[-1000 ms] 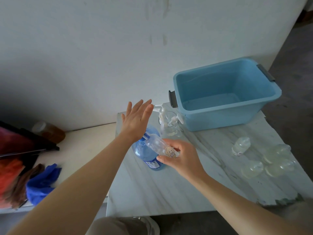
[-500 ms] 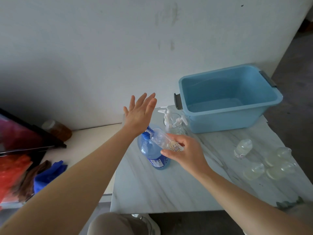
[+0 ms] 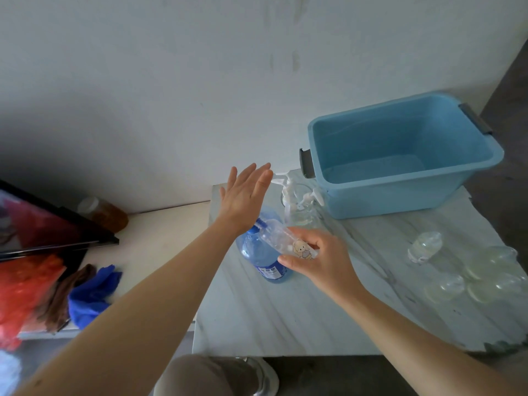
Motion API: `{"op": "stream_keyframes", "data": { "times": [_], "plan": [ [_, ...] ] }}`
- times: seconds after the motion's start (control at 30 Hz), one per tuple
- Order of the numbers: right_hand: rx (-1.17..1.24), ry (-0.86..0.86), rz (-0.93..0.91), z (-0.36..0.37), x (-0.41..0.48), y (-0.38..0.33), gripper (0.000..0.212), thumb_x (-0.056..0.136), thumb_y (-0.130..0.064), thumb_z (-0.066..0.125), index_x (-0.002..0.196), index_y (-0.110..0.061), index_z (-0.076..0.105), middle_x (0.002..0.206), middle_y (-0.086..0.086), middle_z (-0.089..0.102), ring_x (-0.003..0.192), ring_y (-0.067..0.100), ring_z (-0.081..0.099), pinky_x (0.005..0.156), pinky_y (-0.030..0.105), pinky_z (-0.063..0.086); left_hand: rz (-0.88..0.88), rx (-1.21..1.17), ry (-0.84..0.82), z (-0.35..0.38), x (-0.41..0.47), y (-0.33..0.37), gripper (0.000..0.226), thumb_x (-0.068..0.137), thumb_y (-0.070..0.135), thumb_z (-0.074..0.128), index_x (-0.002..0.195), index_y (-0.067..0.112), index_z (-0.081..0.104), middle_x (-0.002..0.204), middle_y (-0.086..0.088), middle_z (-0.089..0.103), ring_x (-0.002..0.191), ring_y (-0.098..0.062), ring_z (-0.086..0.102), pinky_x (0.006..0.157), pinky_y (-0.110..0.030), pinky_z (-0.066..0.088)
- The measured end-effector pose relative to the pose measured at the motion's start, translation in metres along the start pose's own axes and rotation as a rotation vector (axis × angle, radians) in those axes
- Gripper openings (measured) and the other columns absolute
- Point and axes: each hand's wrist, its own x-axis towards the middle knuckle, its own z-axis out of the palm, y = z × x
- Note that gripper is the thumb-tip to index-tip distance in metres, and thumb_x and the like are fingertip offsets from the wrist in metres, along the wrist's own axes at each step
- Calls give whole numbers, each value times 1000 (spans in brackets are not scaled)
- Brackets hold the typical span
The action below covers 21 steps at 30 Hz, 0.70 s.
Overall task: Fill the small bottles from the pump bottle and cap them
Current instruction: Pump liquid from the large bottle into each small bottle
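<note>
A blue pump bottle (image 3: 264, 254) stands on the marble table (image 3: 300, 318). My left hand (image 3: 244, 197) lies flat above its pump head, fingers straight, the heel of the palm over the pump. My right hand (image 3: 317, 260) holds a small clear bottle (image 3: 283, 238) with a cartoon sticker, tilted, its mouth at the blue spout. Several small clear bottles (image 3: 474, 270) lie at the right of the table. Loose white pump caps (image 3: 288, 192) stand in a clear glass behind.
A light blue plastic tub (image 3: 400, 155) sits at the back right against the wall. A lower white shelf at left carries an amber jar (image 3: 104, 212), a blue cloth (image 3: 91, 295) and red items. The table's front edge is near my knee.
My left hand has stayed flat over the pump, dipping slightly and then rising a little. The right hand keeps the small bottle at the spout.
</note>
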Motion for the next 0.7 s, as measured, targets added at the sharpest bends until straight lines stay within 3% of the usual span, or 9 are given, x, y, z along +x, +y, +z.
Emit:
{"op": "stream_keyframes", "data": {
  "times": [0.13,0.37,0.7],
  "plan": [
    [-2,-10,19,4,-1,5,48,60,-39,74,107,-31,70,95,-16,72,89,0,65,79,25,51,-9,6,-17,3,-1,-2,61,93,60,6,146,41,29,158,6,19,148,-20,-5,116,-56,0],
    [-26,7,8,2,-3,-4,44,62,-34,76,106,-34,70,97,-17,71,91,-1,64,83,28,52,-46,0,-22,-1,-5,2,64,89,64,4,147,44,24,160,9,13,148,-19,-10,116,-56,-7],
    [-36,27,-32,0,-3,-15,47,63,-34,77,109,-34,68,98,-22,69,93,-5,62,83,19,48,-48,-75,34,-17,-4,10,52,99,53,8,147,43,25,160,9,13,148,-19,-8,116,-54,-6]
  ]
}}
